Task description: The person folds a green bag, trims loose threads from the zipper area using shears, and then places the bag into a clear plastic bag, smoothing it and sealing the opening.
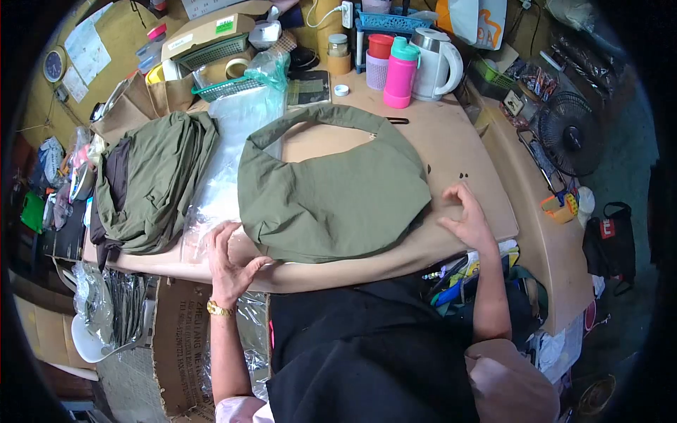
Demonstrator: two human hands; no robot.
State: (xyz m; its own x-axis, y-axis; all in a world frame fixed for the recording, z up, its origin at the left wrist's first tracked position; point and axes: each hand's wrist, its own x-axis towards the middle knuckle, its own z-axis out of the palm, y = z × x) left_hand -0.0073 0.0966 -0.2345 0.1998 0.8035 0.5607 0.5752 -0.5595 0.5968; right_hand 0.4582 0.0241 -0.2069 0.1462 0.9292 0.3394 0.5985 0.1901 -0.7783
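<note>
An olive green shoulder bag (338,197) lies flat on the padded table, its strap looped toward the far side. At the bag's lower left corner is my left hand (231,262), thumb and fingers apart, with nothing in it. My right hand (465,220) is just off the bag's right edge, fingers curved and spread from the thumb, holding nothing. To the left lies a stack of similar olive green bags (151,183) with a dark piece among them. Between the stack and the single bag are clear plastic sleeves (218,190).
A pink bottle (399,77), an electric kettle (431,65) and a jar (338,53) stand at the table's back. Baskets and a carton (204,35) crowd the back left. A fan (570,134) stands at right. Below the table's left front is a cardboard box (180,338).
</note>
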